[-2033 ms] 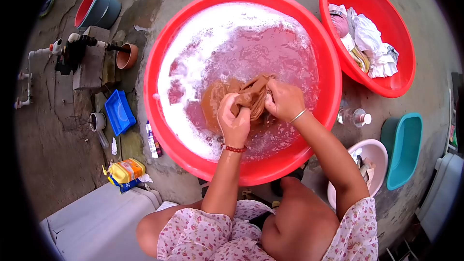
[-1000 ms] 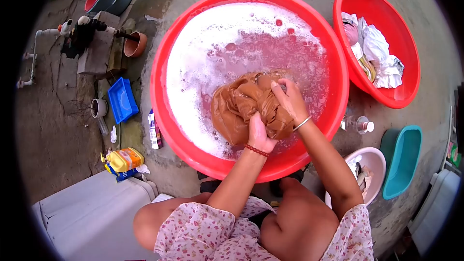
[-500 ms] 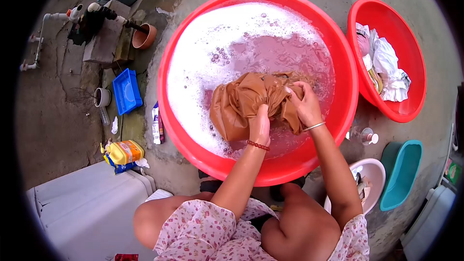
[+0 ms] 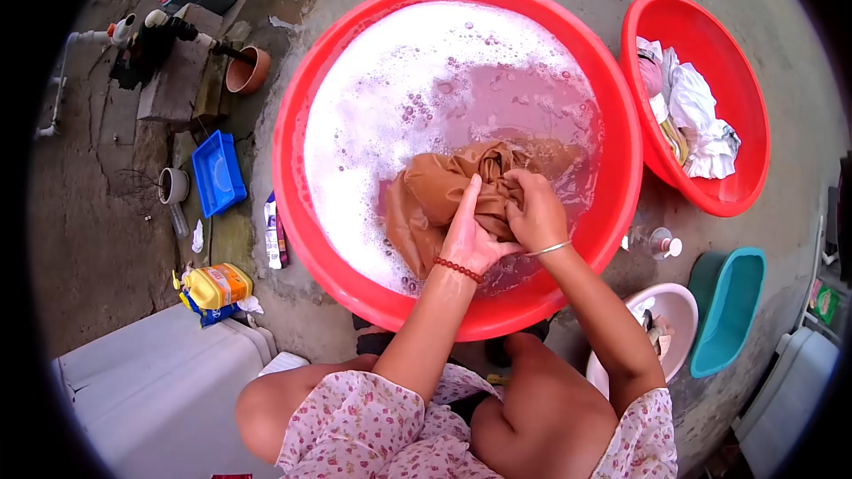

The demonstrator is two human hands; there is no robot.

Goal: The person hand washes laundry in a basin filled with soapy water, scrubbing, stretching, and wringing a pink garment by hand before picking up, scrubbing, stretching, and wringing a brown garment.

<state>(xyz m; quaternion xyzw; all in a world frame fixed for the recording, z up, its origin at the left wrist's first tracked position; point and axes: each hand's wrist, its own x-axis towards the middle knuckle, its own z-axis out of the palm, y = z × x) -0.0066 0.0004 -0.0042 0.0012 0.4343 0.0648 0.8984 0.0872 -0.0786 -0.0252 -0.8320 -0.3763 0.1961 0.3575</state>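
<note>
A wet, shiny brown garment [image 4: 430,191] lies bunched in the soapy water of the large red basin [image 4: 295,80]; its exact kind cannot be made out. My left hand [image 4: 472,238], with a red bead bracelet at the wrist, cups the near side of the bundle, thumb pointing up along the cloth and the other fingers partly hidden. Against its right side, my right hand [image 4: 537,217], with a silver bangle, pinches a gathered fold between curled fingers. Both hands are close together above the water. White foam [image 4: 364,106] covers the basin's left and far parts.
To the right stands a smaller red basin [image 4: 750,115] with white laundry [image 4: 697,111]. Nearer are a clear bottle [image 4: 655,242], a pale pink basin [image 4: 683,310] and a teal tub [image 4: 737,310]. Leftward are a blue tray [image 4: 219,175], a yellow jug [image 4: 220,286] and a terracotta pot [image 4: 248,71].
My hands have come closer together on the garment. The left has turned its palm upward and the right has curled tighter, drawing in toward it. The view has shifted slightly.
</note>
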